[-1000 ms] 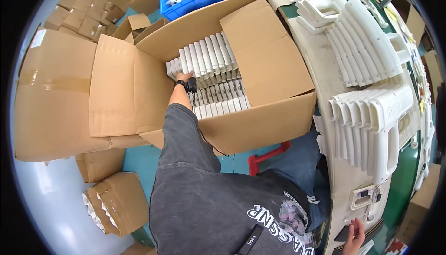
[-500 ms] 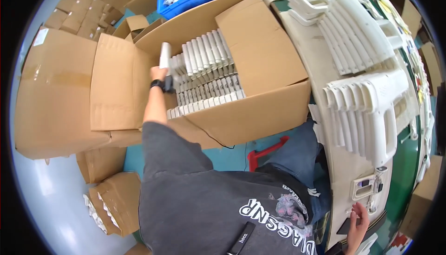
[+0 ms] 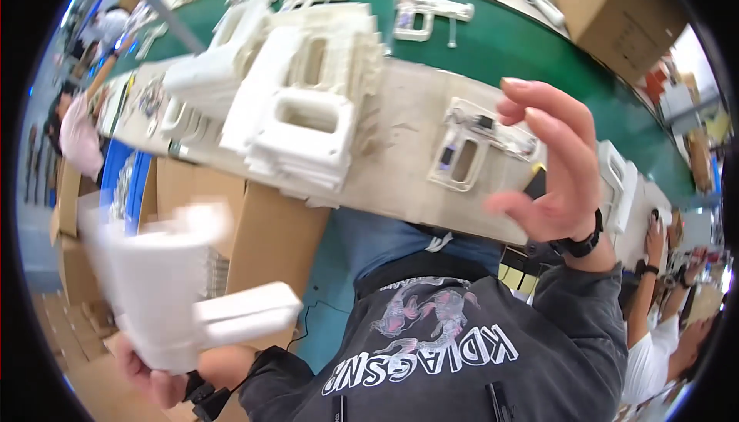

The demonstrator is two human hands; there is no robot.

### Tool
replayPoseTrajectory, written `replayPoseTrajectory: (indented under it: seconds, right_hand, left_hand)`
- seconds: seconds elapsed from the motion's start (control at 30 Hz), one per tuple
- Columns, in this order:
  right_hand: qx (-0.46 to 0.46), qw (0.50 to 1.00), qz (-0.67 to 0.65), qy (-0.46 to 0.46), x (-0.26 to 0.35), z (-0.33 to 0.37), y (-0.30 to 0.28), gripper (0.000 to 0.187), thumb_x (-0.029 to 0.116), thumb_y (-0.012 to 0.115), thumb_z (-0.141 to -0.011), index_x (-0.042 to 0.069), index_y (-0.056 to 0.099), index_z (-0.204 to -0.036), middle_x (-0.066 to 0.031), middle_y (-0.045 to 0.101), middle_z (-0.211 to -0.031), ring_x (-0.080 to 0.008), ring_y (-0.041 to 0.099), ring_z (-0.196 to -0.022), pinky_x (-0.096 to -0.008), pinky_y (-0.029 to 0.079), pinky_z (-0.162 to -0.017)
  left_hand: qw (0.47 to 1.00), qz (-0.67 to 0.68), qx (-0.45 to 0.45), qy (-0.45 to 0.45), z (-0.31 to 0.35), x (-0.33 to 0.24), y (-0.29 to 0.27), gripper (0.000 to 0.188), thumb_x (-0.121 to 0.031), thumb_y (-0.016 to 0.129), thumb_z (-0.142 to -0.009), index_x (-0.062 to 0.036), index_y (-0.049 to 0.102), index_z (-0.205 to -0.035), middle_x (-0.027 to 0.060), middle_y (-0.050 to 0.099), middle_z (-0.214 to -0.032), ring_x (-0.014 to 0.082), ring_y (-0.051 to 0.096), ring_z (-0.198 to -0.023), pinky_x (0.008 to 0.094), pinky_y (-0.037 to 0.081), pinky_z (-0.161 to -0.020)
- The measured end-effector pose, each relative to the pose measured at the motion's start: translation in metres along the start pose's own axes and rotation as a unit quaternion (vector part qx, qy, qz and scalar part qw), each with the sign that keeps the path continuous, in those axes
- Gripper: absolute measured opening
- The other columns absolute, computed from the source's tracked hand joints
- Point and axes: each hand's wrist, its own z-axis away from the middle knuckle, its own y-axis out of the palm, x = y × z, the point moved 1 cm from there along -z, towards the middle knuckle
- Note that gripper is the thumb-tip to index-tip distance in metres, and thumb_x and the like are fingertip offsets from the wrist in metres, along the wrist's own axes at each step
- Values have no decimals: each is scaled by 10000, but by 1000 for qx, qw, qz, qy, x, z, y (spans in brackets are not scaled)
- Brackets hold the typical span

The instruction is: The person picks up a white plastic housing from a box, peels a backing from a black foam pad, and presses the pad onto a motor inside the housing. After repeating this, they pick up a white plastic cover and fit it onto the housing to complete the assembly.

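My left hand (image 3: pixel 150 372) is wrapped round a white pistol-shaped plastic housing (image 3: pixel 158 291), raised at the lower left and blurred by motion. My right hand (image 3: pixel 554 168) hovers over the worktable, fingers apart and bent, with nothing in it. Just left of its fingers lies an off-white housing half (image 3: pixel 460 164) with wires and small dark parts inside. Between the two hands, a stack of white housing shells (image 3: pixel 312 114) stands on the table's near side. More white shells (image 3: pixel 212 68) lean together to its left.
Beige sheeting (image 3: pixel 396 183) covers the table's near strip, with a green surface (image 3: pixel 493 56) beyond. An open carton (image 3: pixel 277 237) stands below the table edge, near a blue bin (image 3: pixel 119 168). Co-workers are at the far left and right. Another carton (image 3: pixel 616 18) is at the back right.
The view has swung from the open carton to the worktable. My left hand has come out of the carton holding the white housing; my right hand now shows above the table.
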Motion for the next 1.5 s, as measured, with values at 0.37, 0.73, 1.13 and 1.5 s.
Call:
replayPoseTrajectory:
  seconds: [0.37, 0.73, 1.13, 1.5]
  right_hand:
    - [148, 963, 206, 88, -36, 96, -85, 719, 109, 829, -683, 50, 552, -1344, -143, 541, -1402, -379, 511, -1294, -505, 422, -1063]
    - [36, 928, 117, 351, -135, 185, -84, 732, 214, 884, -678, 53, 575, -1322, -172, 618, -1267, -370, 587, -1150, -416, 476, -978]
    - [87, 919, 193, 333, -163, 188, -86, 675, 252, 859, -689, 30, 591, -1267, -157, 638, -1221, -340, 578, -1172, -436, 406, -1078]
    - [103, 901, 183, 379, -173, 209, -78, 695, 200, 801, -775, 95, 524, -1404, -162, 510, -1434, -360, 452, -1343, -427, 372, -1124]
  left_hand:
    - [794, 252, 460, -308, -105, 1, 351, 414, -82, 718, -866, 79, 609, -1232, 124, 704, -1070, 158, 659, -965, 295, 508, -857]
    - [904, -57, 422, -52, -127, 70, 493, 606, -215, 796, -806, -104, 562, -1355, 149, 536, -1301, 273, 546, -1146, 365, 481, -913]
    - [902, -61, 427, 6, -120, 121, 526, 594, -145, 769, -823, -94, 551, -1373, 131, 565, -1341, 287, 546, -1233, 374, 436, -1029]
    - [898, -65, 434, 18, -113, 138, 535, 600, -162, 752, -861, -40, 483, -1383, 197, 550, -1339, 353, 552, -1220, 410, 449, -1018]
